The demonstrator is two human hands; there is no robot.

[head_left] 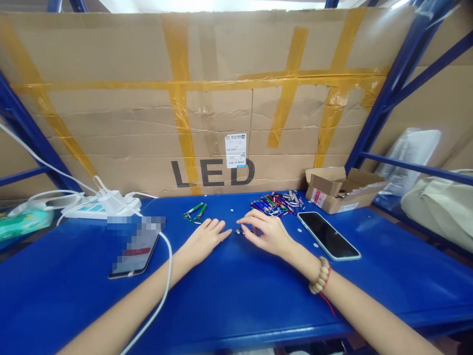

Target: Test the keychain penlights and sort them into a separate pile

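My left hand [205, 238] lies flat on the blue shelf [236, 291], fingers stretched out and holding nothing. My right hand [266, 231], a bead bracelet on its wrist, curls its fingers over a small silvery part [238, 230] on the shelf between the two hands; the fingertips touch or nearly touch it. Just beyond my right hand lies a pile of small coloured keychain flashlights [277, 203]. Two green ones [195, 212] lie apart, beyond my left hand.
A phone [328, 235] lies screen-up right of my right hand; another phone [135, 249] on a white cable lies to the left. A power strip [101, 205] sits at back left, an open carton [338, 190] at back right. A taped cardboard sheet [207, 98] walls the back.
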